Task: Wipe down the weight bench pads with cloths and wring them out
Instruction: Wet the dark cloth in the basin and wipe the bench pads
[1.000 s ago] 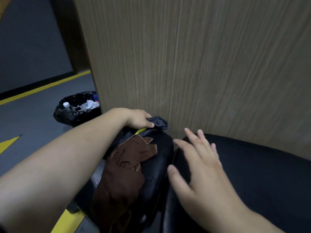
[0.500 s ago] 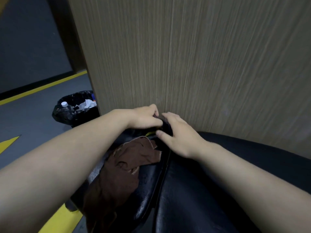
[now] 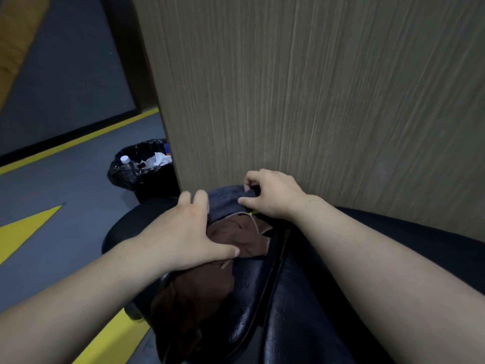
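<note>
Dark blue-grey cloth (image 3: pixel 225 203) lay bunched at the far end of the narrow pad (image 3: pixel 249 285), right against the wood-grain panel (image 3: pixel 315 101). The right hand (image 3: pixel 273 195) pinched its far edge, thumb and curled fingers closed on a fold. The left hand (image 3: pixel 183 232) lay spread and flat, its fingers on the near-left part of that cloth and its thumb resting on the brown cloth (image 3: pixel 194 292). The brown cloth was draped down the same pad towards the camera. The wide pad (image 3: pixel 315 298) ran alongside under the right forearm, with no cloth on it.

By my judgement the step in hand was readying the dark cloth, spreading or regathering it. No wiping stroke was under way, and nothing suggested wringing. The next move would call for one firm handful of cloth. The brown one would need shifting or lifting off, then long passes along the black vinyl.

No brand or writing could be read anywhere. A yellow sliver (image 3: pixel 252 213) showed just below the right thumb. It was possibly a tag or a part of the bench, but the view was too dim to tell. The bin (image 3: pixel 136 174) by the panel held a bottle (image 3: pixel 125 159) with a white cap, its label illegible.
</note>
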Demonstrator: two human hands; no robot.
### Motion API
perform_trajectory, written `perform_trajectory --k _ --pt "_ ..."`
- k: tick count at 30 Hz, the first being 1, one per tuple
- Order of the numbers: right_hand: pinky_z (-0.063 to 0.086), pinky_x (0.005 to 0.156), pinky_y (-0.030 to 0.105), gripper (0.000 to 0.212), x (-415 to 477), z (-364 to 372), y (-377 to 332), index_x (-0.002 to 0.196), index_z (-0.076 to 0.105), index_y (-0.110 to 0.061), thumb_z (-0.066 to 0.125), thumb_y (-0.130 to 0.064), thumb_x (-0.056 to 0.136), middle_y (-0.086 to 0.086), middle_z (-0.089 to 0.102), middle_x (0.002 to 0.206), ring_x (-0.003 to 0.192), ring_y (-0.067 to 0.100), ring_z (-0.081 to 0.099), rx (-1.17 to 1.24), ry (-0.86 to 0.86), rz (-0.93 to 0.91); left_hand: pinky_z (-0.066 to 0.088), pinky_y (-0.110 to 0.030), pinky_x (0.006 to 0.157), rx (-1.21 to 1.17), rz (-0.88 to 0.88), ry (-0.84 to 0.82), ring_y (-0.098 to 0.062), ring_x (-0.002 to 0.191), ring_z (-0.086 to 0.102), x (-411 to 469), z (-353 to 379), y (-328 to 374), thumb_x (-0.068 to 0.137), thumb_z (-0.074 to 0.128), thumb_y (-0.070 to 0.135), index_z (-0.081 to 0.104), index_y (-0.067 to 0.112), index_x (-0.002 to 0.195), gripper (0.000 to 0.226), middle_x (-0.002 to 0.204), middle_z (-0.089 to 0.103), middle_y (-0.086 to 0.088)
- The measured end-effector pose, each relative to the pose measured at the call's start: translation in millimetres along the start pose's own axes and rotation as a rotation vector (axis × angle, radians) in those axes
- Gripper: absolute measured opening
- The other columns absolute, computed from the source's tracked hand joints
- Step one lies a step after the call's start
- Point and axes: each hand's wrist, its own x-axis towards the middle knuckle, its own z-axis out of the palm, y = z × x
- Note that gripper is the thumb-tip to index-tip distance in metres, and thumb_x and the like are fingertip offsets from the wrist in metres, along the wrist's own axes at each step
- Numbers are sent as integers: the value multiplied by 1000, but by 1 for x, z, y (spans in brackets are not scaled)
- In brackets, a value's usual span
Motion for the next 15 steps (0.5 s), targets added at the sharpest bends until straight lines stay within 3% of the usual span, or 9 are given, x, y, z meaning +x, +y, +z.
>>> perform_trajectory --k 2,4,6,8,11,15 --pt "48 82 38 31 2 -5 1 92 54 -27 65 -53 80 0 65 102 101 28 61 -80 -10 -15 36 -28 56 11 6 10 -9 77 50 3 -2 -5 62 71 75 36 26 97 69 92 48 8" --pt "47 77 37 39 2 -10 1 108 53 -25 62 -53 82 4 68 105 102 31 62 -176 -45 -31 33 -27 53 17 33 10 -7 72 49 6 -4 -13 68 72 66 41 24 93 58 83 53 7" --pt "48 83 37 60 -2 -17 -1 139 41 -31 57 -55 86 8 67 117 110 33 60 -279 -106 -41 33 -26 52 0 62 23 -6 69 49 10 -5 -22 70 74 61 44 23 89 52 78 55 6" --pt "47 89 36 68 -6 -25 -5 152 27 -40 51 -57 90 8 63 128 119 32 57 -391 -141 -55 36 -28 54 -13 81 51 -7 69 50 17 -4 -33 69 76 58 47 23 88 49 77 55 6" --pt "48 89 36 56 -13 -34 -13 147 42 -37 44 -56 94 5 63 129 119 31 57 -515 -180 -60 36 -31 57 4 116 92 -11 70 50 29 -3 -51 70 76 58 48 24 86 46 76 54 6" --pt "46 69 32 44 -26 -37 -28 118 66 -17 50 -48 92 8 66 103 96 31 61 -516 -137 5 37 -33 62 35 152 132 -18 75 51 48 -5 -70 72 76 57 50 22 83 45 77 54 4"
